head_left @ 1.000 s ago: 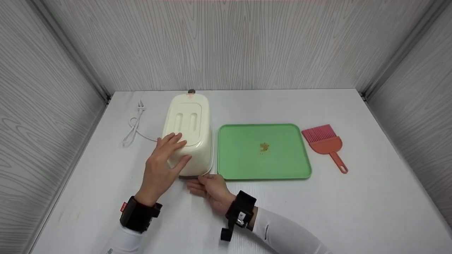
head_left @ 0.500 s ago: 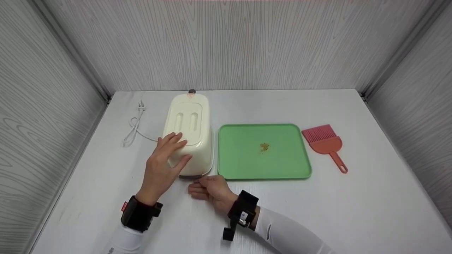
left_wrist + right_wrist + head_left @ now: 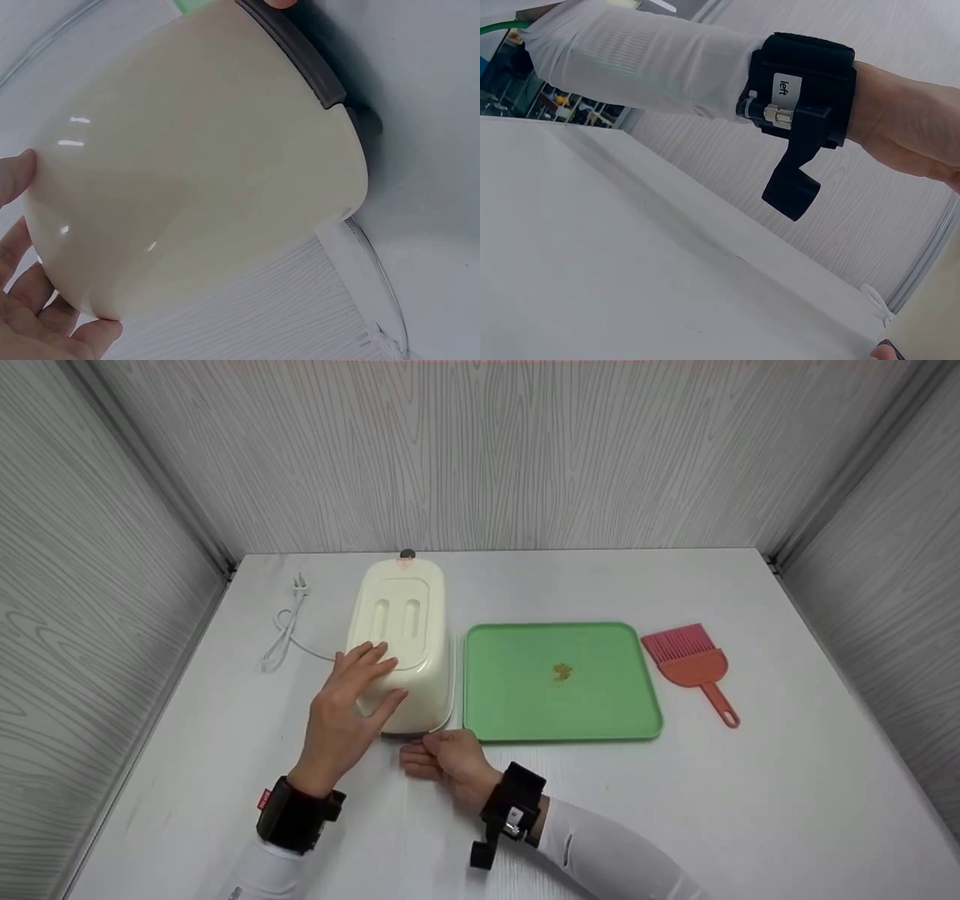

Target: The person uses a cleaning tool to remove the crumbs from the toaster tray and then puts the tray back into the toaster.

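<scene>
A cream toaster (image 3: pixel 424 697) with a lid (image 3: pixel 397 585) on top stands left of centre in the head view, its narrow end facing me. My left hand (image 3: pixel 341 716) holds its near top end, fingers over the lid and thumb against the end face. At the base of that end shows the dark grey edge of a crumb tray (image 3: pixel 300 56). My right hand (image 3: pixel 454 765) lies low, palm turned up, and pinches that edge with thumb and forefinger. In the right wrist view only a fingertip (image 3: pixel 885 351) shows beside the dark edge.
Right of the toaster lies a green tray (image 3: pixel 510 712) with a small heap of brown crumbs (image 3: pixel 561 672). A red dustpan-shaped brush (image 3: pixel 694 664) lies beyond it. The white cord (image 3: pixel 277 649) with its plug lies left of the toaster. Grey wood-grain walls (image 3: pixel 480 457) enclose the table.
My right hand shifts slightly towards me at the crumb tray's edge, then back to about where it was. The left hand and the toaster stay in place.
</scene>
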{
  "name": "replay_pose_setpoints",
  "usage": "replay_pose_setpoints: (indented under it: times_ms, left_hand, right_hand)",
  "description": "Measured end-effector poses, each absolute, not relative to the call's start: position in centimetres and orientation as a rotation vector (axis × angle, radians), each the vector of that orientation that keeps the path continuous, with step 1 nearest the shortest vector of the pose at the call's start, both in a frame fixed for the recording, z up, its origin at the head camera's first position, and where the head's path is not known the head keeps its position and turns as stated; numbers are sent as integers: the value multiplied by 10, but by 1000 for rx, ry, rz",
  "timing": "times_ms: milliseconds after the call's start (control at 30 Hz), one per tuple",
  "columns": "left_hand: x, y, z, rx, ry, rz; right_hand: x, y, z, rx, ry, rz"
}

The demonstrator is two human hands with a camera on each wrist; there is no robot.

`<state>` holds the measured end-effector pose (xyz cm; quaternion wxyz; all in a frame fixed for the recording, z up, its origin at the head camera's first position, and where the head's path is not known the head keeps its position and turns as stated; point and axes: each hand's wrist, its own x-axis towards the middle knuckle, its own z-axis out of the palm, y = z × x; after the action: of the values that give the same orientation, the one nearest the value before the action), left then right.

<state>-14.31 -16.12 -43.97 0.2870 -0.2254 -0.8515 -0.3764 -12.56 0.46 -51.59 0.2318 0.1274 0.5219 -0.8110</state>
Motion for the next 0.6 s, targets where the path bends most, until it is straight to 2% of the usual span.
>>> replay_pose_setpoints:
  times_ms: [600]
  left_hand:
    - [-143, -161, -438, -615, -2277, -1000]
  right_hand:
    - [-126, 3, -516, 432, 1397, -2242]
